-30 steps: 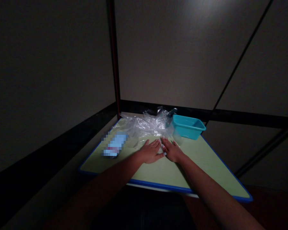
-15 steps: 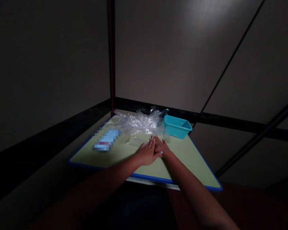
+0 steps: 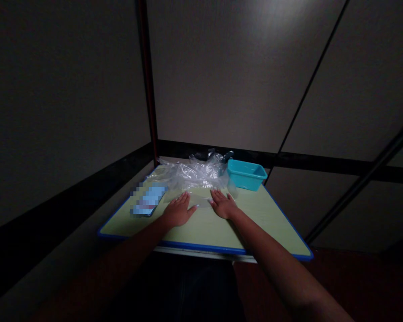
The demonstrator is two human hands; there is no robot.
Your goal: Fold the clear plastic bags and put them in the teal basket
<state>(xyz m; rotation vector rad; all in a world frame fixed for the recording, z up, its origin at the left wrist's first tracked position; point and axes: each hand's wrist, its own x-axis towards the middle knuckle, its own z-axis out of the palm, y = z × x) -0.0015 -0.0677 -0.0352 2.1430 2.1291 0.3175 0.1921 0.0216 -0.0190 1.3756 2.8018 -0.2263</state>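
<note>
Palm down and fingers stretched out, my left hand (image 3: 178, 210) lies on the near-left part of a clear plastic bag (image 3: 199, 200). My right hand (image 3: 223, 205) rests flat at the bag's right side, fingers pointing away from me. A gap separates the two hands, and the flat film of the bag shows between them on the pale yellow-green table (image 3: 201, 230). Just beyond the fingertips lies a crumpled heap of clear plastic bags (image 3: 198, 173). Neither hand grips anything.
A turquoise plastic basket (image 3: 246, 179) stands at the table's back right, beside the heap. To the left lies a phone (image 3: 151, 200), its screen lit and partly pixelated. Panelled walls (image 3: 221, 89) close in behind the table and on its left.
My hands were together, the left overlapping the right. Now they are apart: the left has slid leftward across the film, while the right has stayed nearly in place. The view has shifted slightly.
</note>
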